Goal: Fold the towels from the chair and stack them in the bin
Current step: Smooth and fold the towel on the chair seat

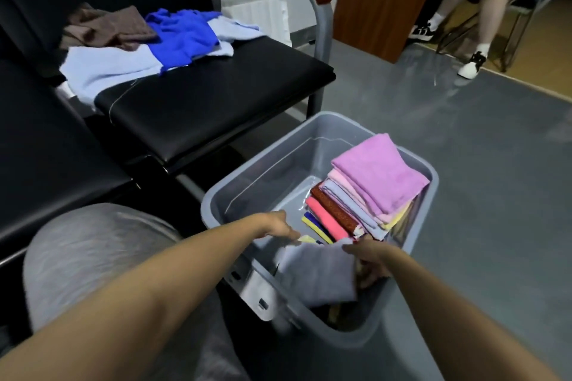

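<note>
In the head view, one grey bin [311,124] is set on a grey floor [470,170] beside one black chair [216,96]. On the chair, three loose towels are heaped: brown towel [105,26], bright blue towel [182,35] and pale blue towel [105,66]. One folded stack [377,176] is leaned inside the bin. One grey towel [318,275] is gripped over the bin's near rim by the left hand [278,227] and the right hand [370,260].

No readable text, label, brand or number shows on anything in view.
</note>
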### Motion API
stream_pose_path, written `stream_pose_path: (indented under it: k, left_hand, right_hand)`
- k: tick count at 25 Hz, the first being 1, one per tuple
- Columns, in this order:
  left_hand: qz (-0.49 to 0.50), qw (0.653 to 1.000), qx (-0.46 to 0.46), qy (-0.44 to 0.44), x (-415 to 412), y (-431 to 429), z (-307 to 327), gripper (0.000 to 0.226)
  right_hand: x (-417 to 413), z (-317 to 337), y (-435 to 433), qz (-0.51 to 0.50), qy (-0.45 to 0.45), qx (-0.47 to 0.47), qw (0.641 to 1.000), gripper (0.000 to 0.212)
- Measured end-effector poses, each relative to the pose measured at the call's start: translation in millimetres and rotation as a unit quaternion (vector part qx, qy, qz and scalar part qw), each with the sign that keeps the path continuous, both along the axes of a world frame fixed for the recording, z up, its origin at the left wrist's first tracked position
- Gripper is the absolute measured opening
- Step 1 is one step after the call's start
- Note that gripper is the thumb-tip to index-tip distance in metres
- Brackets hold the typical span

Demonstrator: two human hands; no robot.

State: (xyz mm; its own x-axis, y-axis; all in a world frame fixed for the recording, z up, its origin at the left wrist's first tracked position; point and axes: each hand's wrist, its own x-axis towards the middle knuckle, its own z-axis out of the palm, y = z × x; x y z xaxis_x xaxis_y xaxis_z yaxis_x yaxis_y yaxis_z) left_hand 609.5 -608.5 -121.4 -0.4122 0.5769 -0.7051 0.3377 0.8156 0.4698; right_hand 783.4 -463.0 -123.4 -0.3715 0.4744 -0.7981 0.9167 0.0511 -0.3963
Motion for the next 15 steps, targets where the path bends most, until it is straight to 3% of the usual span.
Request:
stream_pose_path:
  k: [1,3,7,10,13,15]
  left_hand:
    - [-0.026,1.000,-0.001,0.005,0,-1,1,0.070]
    - [-0.025,0.999,0.019,-0.012,0,-1,6,0.047]
    - [0.013,0.996,0.086,-0.022,-2,-1,14,0.020]
    - [0.044,0.987,0.149,-0.033,-5,-1,27,0.006]
    - [0.101,0.962,0.247,-0.054,-10,3,56,0.018]
    - [0.176,0.923,0.336,-0.062,-20,2,87,0.021]
  right_hand:
    - [-5,1,2,0.073,-0.043,0.067,0.994,0.040]
    - [-23,9,0,0.167,-0.027,0.168,0.971,0.033]
    - [-47,27,-11,0.128,0.054,0.128,0.982,0.014]
    - [-63,32,-21,0.081,0.130,0.095,0.984,0.029]
    - [-90,44,-32,0.043,0.242,0.100,0.964,0.032]
    - [-117,62,-41,0.047,0.338,0.174,0.924,0.031]
